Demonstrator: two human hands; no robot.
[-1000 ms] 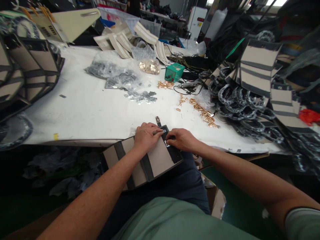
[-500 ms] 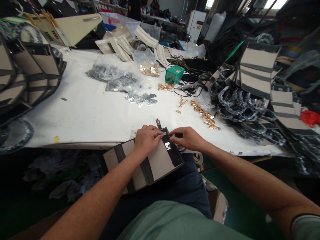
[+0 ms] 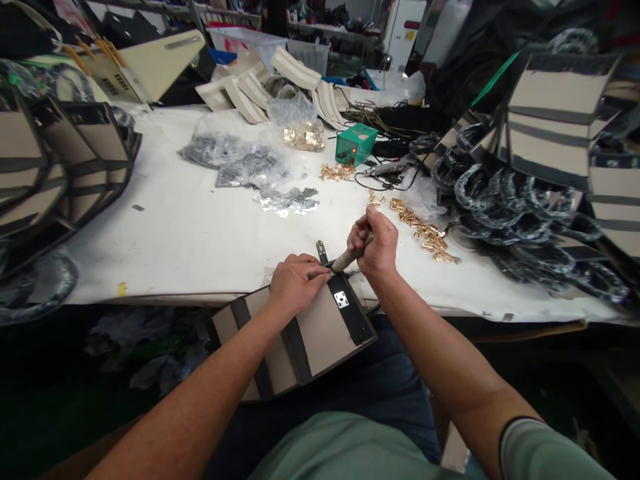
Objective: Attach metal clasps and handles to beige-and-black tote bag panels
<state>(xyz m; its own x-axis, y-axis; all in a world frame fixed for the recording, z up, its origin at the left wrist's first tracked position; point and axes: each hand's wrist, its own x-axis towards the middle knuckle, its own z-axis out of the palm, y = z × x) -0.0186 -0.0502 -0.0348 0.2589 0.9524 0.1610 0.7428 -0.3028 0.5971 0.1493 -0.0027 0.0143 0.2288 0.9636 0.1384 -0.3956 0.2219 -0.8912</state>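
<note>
A beige bag panel with dark stripes (image 3: 320,337) lies on my lap, its top against the white table's front edge (image 3: 170,293). My left hand (image 3: 296,283) presses on the panel's upper part, fingers pinched on a thin metal piece beside the dark end strip. A small silver square fitting (image 3: 341,299) sits on that strip. My right hand (image 3: 375,241) is closed in a fist around a wooden tool handle (image 3: 346,260), whose lower end points at the panel's top edge. A small dark metal tab (image 3: 321,251) lies on the table just above.
Gold metal fittings (image 3: 423,232) lie scattered right of my hands. A green box (image 3: 355,143) with cables, bags of grey parts (image 3: 245,163), and beige strips (image 3: 250,90) sit farther back. Stacked striped bags (image 3: 60,167) stand left, more bags and coiled handles (image 3: 505,193) right.
My right hand left the panel, closed on the wooden-handled tool and rose above the panel's top edge. The silver fitting is now uncovered. My left hand stayed put.
</note>
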